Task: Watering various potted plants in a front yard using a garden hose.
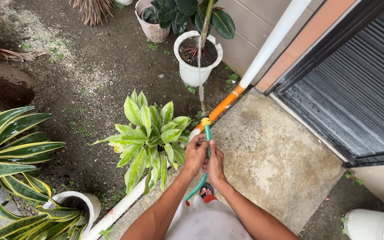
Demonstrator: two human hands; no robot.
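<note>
Out on damp garden ground beside a concrete slab (pixel 272 155), both the left hand (pixel 195 154) and right hand (pixel 214 163) clasp a green rubber hose (pixel 208 133) tightly, its stream arcing into a white plastic pot (pixel 193 71), where excess force might splash soil out.

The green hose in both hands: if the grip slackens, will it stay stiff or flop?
The green hose probably flops: it already curves down below the left hand and right hand. Its nozzle is spraying water toward the white pot, so it may kick or swing. It could be slippery if wet.
</note>
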